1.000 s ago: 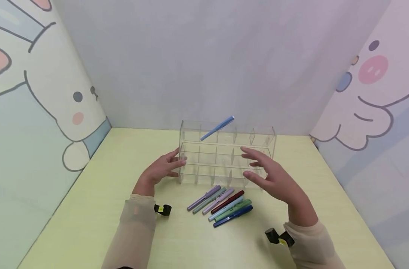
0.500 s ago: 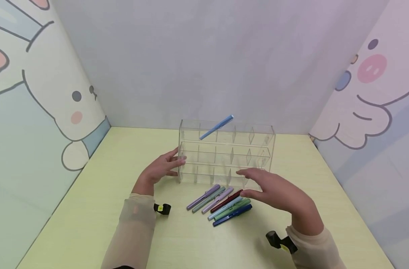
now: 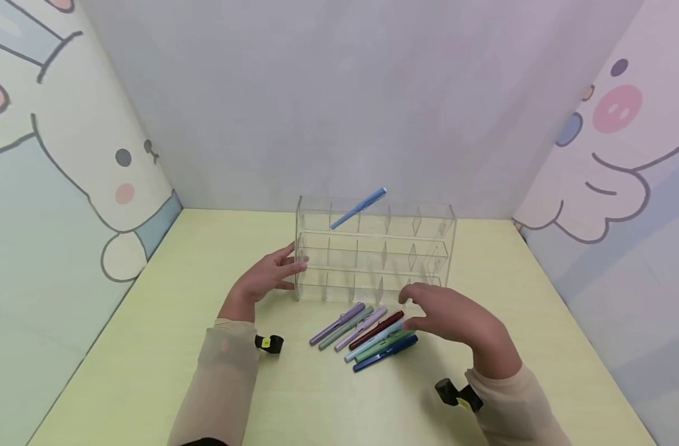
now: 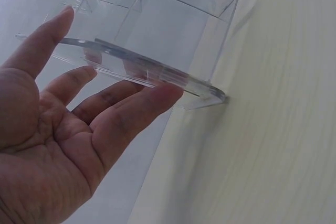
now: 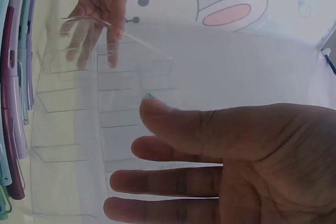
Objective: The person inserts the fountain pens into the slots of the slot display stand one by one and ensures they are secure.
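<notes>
My left hand (image 3: pixel 269 272) rests at the left side of a clear acrylic pen rack (image 3: pixel 373 263), fairly straight fingertips against its side panel (image 4: pixel 152 69) and thumb past the front edge. Over the right end of a row of capped pens hangs my right hand (image 3: pixel 448 313), thumb and fingers apart with nothing between them. Its thumb tip overlaps the green pen (image 3: pixel 381 347) in the head view. Around it lie a dark red pen (image 3: pixel 375 329), a pale blue pen (image 3: pixel 373 342) and a dark blue pen (image 3: pixel 385 354). A blue pen (image 3: pixel 359 207) leans slantwise in the rack's top tier.
Left of the dark red pen lie a light lilac pen (image 3: pixel 360 329), a grey-green pen (image 3: pixel 346 328) and a purple pen (image 3: pixel 336 324). The rack has three stepped tiers with dividers. A grey wall (image 3: pixel 339 99) rises behind the pale yellow table (image 3: pixel 217 241).
My right hand has come down and toward me from in front of the rack to the pens, its fingers drawing a little closer together. My left hand stays at the rack's side.
</notes>
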Demonstrator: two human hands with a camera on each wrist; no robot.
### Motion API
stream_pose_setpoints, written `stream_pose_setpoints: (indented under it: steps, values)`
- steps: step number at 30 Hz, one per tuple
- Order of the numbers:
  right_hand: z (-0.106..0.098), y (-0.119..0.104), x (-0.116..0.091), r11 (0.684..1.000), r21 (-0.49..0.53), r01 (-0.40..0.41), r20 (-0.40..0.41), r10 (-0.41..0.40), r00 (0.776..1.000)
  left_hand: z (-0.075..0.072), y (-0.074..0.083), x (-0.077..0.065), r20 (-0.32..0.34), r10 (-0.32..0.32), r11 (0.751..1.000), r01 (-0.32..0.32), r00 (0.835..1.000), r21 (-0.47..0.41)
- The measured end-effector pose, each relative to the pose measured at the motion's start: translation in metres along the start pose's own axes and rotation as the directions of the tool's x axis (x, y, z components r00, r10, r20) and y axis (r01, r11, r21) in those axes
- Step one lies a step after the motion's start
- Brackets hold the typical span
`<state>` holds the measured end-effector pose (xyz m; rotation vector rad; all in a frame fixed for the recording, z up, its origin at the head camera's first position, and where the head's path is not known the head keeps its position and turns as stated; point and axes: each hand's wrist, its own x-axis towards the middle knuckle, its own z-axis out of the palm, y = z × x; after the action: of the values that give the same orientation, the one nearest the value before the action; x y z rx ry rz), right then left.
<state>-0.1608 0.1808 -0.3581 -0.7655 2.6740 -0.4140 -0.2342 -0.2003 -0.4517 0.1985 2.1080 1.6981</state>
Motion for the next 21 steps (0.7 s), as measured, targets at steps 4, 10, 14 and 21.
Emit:
stream_pose_setpoints:
  steps: [4, 10, 14, 21]
  values:
    - [0.007, 0.003, 0.010, 0.999, -0.033, -0.026, 0.038, 0.028, 0.999, -0.001, 0.000, 0.001, 0.001, -0.008, 1.000, 0.008, 1.000, 0.005]
    - [0.025, 0.011, 0.027, 0.993, -0.092, -0.080, 0.109, 0.090, 0.990, -0.001, 0.001, 0.003, 0.010, -0.005, 1.000, 0.005, 1.000, -0.005]
    - [0.035, 0.012, 0.033, 0.986, -0.136, -0.095, 0.147, 0.115, 0.982, -0.001, 0.000, 0.003, 0.010, -0.005, 1.000, 0.005, 1.000, -0.012]
    - [0.042, 0.010, 0.034, 0.963, -0.244, -0.116, 0.146, 0.155, 0.977, -0.001, -0.001, 0.004, 0.006, -0.003, 1.000, 0.003, 1.000, -0.017]
